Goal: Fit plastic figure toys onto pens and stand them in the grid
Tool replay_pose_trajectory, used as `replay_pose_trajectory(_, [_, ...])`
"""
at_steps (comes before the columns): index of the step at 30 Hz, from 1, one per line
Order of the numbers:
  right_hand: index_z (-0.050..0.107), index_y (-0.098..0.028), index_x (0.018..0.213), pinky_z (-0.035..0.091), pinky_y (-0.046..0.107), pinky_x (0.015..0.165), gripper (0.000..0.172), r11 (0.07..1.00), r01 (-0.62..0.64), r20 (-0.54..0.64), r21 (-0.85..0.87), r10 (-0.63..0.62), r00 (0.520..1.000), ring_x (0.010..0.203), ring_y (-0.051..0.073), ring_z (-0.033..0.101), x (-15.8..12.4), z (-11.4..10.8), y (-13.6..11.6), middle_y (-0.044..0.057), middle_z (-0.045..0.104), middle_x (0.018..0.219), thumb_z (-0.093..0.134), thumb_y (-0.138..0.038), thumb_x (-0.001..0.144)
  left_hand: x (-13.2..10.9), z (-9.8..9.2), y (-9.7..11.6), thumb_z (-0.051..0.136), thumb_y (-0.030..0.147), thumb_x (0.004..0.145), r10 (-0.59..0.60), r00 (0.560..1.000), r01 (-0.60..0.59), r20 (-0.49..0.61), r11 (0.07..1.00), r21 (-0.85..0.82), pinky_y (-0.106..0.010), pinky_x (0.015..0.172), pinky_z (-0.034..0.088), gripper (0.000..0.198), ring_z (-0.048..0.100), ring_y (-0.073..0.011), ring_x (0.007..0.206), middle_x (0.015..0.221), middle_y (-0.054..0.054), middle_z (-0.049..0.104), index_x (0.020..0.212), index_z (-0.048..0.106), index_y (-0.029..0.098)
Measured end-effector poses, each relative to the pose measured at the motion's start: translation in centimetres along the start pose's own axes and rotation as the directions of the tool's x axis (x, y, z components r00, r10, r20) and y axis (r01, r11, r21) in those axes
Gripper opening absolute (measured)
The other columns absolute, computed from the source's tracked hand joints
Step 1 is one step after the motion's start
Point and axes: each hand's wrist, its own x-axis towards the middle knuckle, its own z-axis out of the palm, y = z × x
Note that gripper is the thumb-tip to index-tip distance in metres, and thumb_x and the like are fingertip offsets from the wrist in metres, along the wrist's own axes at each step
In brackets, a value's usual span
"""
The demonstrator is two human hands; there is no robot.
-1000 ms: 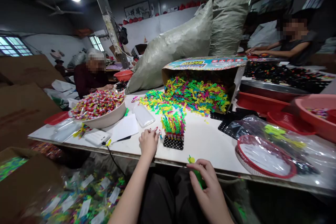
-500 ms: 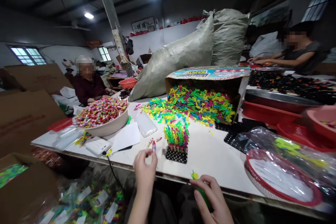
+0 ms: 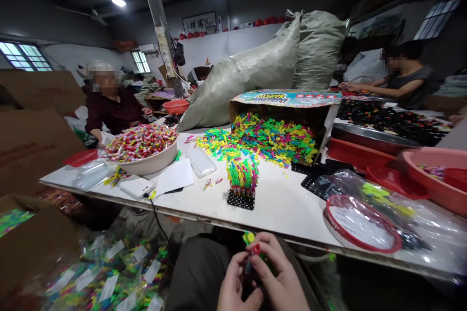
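Close together over my lap, below the table edge, are my left hand (image 3: pixel 235 279) and my right hand (image 3: pixel 279 272). My left fingers are closed on a small red-capped tube (image 3: pixel 256 249), which also touches my right fingers. A green and yellow plastic figure (image 3: pixel 248 238) pokes out above my right hand, whose fingers curl round it; its lower part is hidden. On the table ahead, a black perforated tray (image 3: pixel 241 201) holds upright rows of colourful figures (image 3: pixel 242 175) on small tubes. Two loose tubes (image 3: pixel 207 184) lie left of the tray.
A tipped carton (image 3: pixel 288 97) spills plastic figures onto the white table (image 3: pixel 284 209). A basin (image 3: pixel 156 164) of small tubes stands left, near a white power bank (image 3: pixel 136 186). A red-rimmed container (image 3: pixel 365 223) and plastic bags lie right. Two other people sit beyond.
My left hand has moved from the table edge down and right, bringing the tube to my right hand. My right hand has shifted slightly left. The camera view has shifted.
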Motion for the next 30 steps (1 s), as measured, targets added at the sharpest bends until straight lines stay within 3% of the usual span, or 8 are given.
replay_pose_trajectory(5, [0.065, -0.022, 0.078, 0.046, 0.03, 0.081, 0.022, 0.997, -0.07, 0.0, 0.023, 0.07, 0.998, 0.091, 0.021, 0.055, -0.6, 1.8, -0.5, 0.008, 0.059, 0.095, 0.055, -0.042, 0.076, -0.5, -0.1, 1.5, 0.069, 0.042, 0.059, -0.104, 0.994, 0.105, -0.031, 0.994, 0.005, -0.026, 0.076, 0.044, 0.037, 0.056, -0.0186, 0.083, 0.086, -0.007, 0.061, 0.082, 0.055, 0.017])
replay_pose_trajectory(9, [0.064, -0.021, 0.087, 0.043, 0.032, 0.085, 0.027, 0.958, -0.197, -0.03, 0.21, 0.207, 0.978, 0.093, 0.021, 0.055, -0.4, 1.1, -0.7, 0.008, 0.06, 0.099, 0.054, -0.044, 0.077, -0.7, -1.0, 3.3, 0.06, 0.035, 0.066, -0.117, 0.985, 0.112, -0.131, 0.993, -0.043, -0.019, 0.059, 0.04, 0.022, 0.048, -0.0103, 0.061, 0.067, 0.0, 0.054, 0.074, 0.052, 0.016])
replay_pose_trajectory(12, [0.063, -0.021, 0.095, 0.043, 0.028, 0.08, 0.031, 0.916, -0.281, 0.011, 0.287, 0.29, 0.957, 0.083, 0.017, 0.056, 0.1, 0.4, -0.5, 0.004, 0.062, 0.084, 0.055, -0.044, 0.077, -0.7, -1.8, 4.4, 0.052, 0.034, 0.071, -0.089, 0.974, 0.089, -0.208, 0.996, -0.011, -0.019, 0.057, 0.037, 0.022, 0.046, -0.0103, 0.059, 0.066, 0.0, 0.053, 0.082, 0.055, 0.015])
replay_pose_trajectory(16, [0.059, -0.024, 0.106, 0.041, 0.022, 0.063, 0.038, 0.896, -0.319, 0.059, 0.307, 0.317, 0.947, 0.065, 0.011, 0.05, 0.8, 0.1, 0.5, 0.0, 0.057, 0.071, 0.061, -0.042, 0.073, -0.2, -2.4, 5.3, 0.051, 0.041, 0.072, -0.035, 0.967, 0.052, -0.253, 0.997, 0.062, -0.02, 0.057, 0.036, 0.027, 0.045, -0.0119, 0.059, 0.062, 0.0, 0.049, 0.072, 0.054, 0.015])
replay_pose_trajectory(19, [0.057, -0.024, 0.103, 0.038, 0.02, 0.054, 0.037, 0.853, -0.295, 0.033, 0.43, 0.312, 0.949, 0.057, 0.008, 0.045, 1.1, 0.2, 1.6, -0.003, 0.053, 0.068, 0.065, -0.039, 0.07, 0.4, -2.3, 5.5, 0.048, 0.049, 0.075, -0.01, 0.97, 0.027, -0.243, 0.997, 0.067, -0.019, 0.055, 0.034, 0.035, 0.04, -0.0099, 0.057, 0.06, 0.002, 0.043, 0.066, 0.048, 0.016])
replay_pose_trajectory(23, [0.063, -0.018, 0.081, 0.038, 0.02, 0.056, 0.029, 0.778, -0.368, 0.052, 0.508, 0.399, 0.915, 0.061, 0.009, 0.05, 1.1, -0.2, 2.3, 0.0, 0.058, 0.069, 0.076, -0.031, 0.058, 0.7, -1.9, 5.8, 0.055, 0.052, 0.071, -0.046, 0.988, 0.066, -0.147, 0.989, 0.134, -0.017, 0.052, 0.031, 0.038, 0.037, -0.008, 0.053, 0.055, 0.004, 0.041, 0.067, 0.047, 0.015])
replay_pose_trajectory(26, [0.064, -0.018, 0.077, 0.041, 0.021, 0.06, 0.032, 0.688, -0.395, 0.061, 0.608, 0.456, 0.888, 0.062, 0.01, 0.053, 1.3, -0.4, 2.2, 0.001, 0.062, 0.069, 0.079, -0.029, 0.051, 0.8, -1.6, 6.3, 0.064, 0.043, 0.067, -0.036, 0.991, 0.055, -0.133, 0.988, 0.141, -0.016, 0.054, 0.033, 0.033, 0.043, -0.0073, 0.055, 0.059, 0.003, 0.048, 0.069, 0.048, 0.015])
replay_pose_trajectory(30, [0.065, -0.018, 0.076, 0.045, 0.024, 0.063, 0.027, 0.645, -0.367, 0.042, 0.671, 0.461, 0.886, 0.061, 0.011, 0.056, 1.6, -0.3, 1.6, 0.001, 0.064, 0.069, 0.075, -0.033, 0.057, 0.7, -1.1, 6.7, 0.069, 0.034, 0.063, 0.017, 0.992, -0.013, -0.128, 1.0, 0.027, -0.019, 0.064, 0.042, 0.03, 0.056, -0.0097, 0.064, 0.077, 0.001, 0.056, 0.068, 0.046, 0.015])
